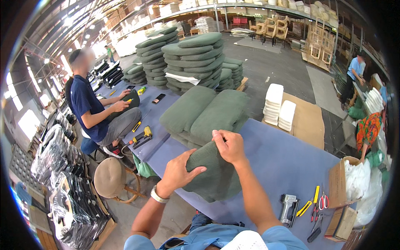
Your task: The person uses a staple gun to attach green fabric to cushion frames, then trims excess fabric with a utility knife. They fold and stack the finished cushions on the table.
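A dark green fabric-covered seat cushion (pixel 214 179) is tilted up in front of me at the table's near edge. My left hand (pixel 178 170) grips its left side, thumb on the face toward me and fingers mostly hidden behind the edge. At the top right edge, my right hand (pixel 230 146) pinches the fabric with curled fingers, thumb pointing up. Just beyond lie two side-by-side piles of similar green cushions (pixel 216 114), close to my right knuckles. The underside of the held cushion is out of sight.
On the blue-grey table (pixel 283 158) at right lie a staple gun (pixel 288 210), a yellow cutter (pixel 304 208), red-handled scissors (pixel 323 202) and pliers (pixel 315 208). Tall cushion stacks (pixel 193 58) stand behind. A co-worker (pixel 96 100) sits at left near a yellow power tool (pixel 143 134); a round stool (pixel 110 177) stands nearby.
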Demonstrator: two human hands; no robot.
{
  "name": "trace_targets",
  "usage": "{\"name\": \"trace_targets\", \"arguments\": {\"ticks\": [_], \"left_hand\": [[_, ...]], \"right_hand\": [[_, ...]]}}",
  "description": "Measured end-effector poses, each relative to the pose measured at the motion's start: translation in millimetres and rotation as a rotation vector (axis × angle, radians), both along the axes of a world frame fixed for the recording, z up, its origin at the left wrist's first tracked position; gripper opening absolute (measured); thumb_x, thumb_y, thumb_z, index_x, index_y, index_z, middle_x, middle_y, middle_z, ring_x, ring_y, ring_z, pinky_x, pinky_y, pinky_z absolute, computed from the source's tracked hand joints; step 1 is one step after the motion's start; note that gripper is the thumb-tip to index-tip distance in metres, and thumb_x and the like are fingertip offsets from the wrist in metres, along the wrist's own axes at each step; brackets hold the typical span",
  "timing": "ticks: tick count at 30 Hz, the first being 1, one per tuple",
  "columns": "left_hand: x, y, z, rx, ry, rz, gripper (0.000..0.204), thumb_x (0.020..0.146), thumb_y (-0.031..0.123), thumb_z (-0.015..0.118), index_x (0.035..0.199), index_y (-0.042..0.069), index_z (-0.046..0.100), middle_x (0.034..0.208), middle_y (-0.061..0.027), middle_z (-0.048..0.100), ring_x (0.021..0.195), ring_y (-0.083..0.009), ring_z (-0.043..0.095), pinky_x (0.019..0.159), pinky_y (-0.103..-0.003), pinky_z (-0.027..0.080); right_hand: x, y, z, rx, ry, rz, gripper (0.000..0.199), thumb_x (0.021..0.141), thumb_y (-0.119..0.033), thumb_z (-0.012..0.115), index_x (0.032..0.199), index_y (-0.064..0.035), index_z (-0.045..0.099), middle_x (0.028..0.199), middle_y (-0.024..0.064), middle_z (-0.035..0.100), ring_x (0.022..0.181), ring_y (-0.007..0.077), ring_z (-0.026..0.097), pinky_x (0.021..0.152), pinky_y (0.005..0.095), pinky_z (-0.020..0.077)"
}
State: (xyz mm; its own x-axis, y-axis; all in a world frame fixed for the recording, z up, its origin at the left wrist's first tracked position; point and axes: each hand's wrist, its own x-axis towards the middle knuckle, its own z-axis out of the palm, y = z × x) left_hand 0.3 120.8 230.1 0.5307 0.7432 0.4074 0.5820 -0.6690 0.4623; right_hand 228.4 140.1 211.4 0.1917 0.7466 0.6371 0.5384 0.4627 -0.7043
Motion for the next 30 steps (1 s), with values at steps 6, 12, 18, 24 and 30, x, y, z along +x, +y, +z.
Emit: {"name": "trace_targets", "arguments": {"ticks": [6, 12, 18, 24, 30], "left_hand": [[54.4, -0.4, 1.2, 0.058, -0.072, -0.071, 0.058, 0.09, 0.046, 0.079, 0.124, 0.0, 0.071, 0.102, -0.0211, 0.076, 0.086, -0.0363, 0.076, 0.074, -0.041, 0.059], [88.4, -12.0, -2.0, 0.167, -0.172, -0.146, 0.052, 0.093, 0.04, 0.077, 0.124, -0.001, 0.071, 0.102, -0.0206, 0.077, 0.082, -0.0353, 0.076, 0.07, -0.04, 0.059], [80.1, -25.3, -14.1, 0.11, -0.356, -0.364, 0.049, 0.094, 0.029, 0.076, 0.132, -0.001, 0.066, 0.116, -0.0211, 0.074, 0.098, -0.0369, 0.074, 0.084, -0.041, 0.06], [50.1, -17.5, -32.0, 0.006, -0.493, -0.485, 0.058, 0.094, 0.031, 0.076, 0.139, -0.001, 0.059, 0.125, -0.021, 0.071, 0.111, -0.0392, 0.071, 0.101, -0.047, 0.056], [-6.2, 16.7, -54.1, -0.188, -0.477, -0.576, 0.072, 0.096, 0.038, 0.073, 0.152, 0.0, 0.047, 0.146, -0.0187, 0.06, 0.132, -0.0382, 0.06, 0.118, -0.047, 0.042]], "right_hand": [[58.1, -12.4, -18.1, -0.037, 0.253, 0.04, 0.039, 0.103, -0.028, 0.06, 0.081, 0.0007, 0.073, 0.063, 0.0052, 0.064, 0.062, 0.0102, 0.057, 0.058, 0.0316, 0.0435], [91.4, -31.2, -26.5, -0.001, 0.402, 0.062, 0.043, 0.106, -0.027, 0.055, 0.08, 0.0035, 0.072, 0.071, 0.0034, 0.068, 0.067, 0.0101, 0.058, 0.063, 0.0284, 0.0446], [91.8, -63.4, -30.5, 0.009, 0.357, -0.033, 0.049, 0.107, -0.028, 0.049, 0.081, 0.0052, 0.072, 0.072, 0.0107, 0.071, 0.065, 0.0149, 0.062, 0.064, 0.0296, 0.0476], [62.1, -73.4, -26.0, 0.05, 0.339, -0.14, 0.05, 0.108, -0.03, 0.047, 0.081, 0.0053, 0.072, 0.073, 0.0139, 0.072, 0.065, 0.0173, 0.065, 0.064, 0.0307, 0.0502], [10.7, -58.6, -20.0, 0.043, 0.255, -0.225, 0.047, 0.107, -0.027, 0.049, 0.082, 0.0053, 0.072, 0.074, 0.0119, 0.072, 0.067, 0.0143, 0.063, 0.064, 0.0301, 0.0475]]}}
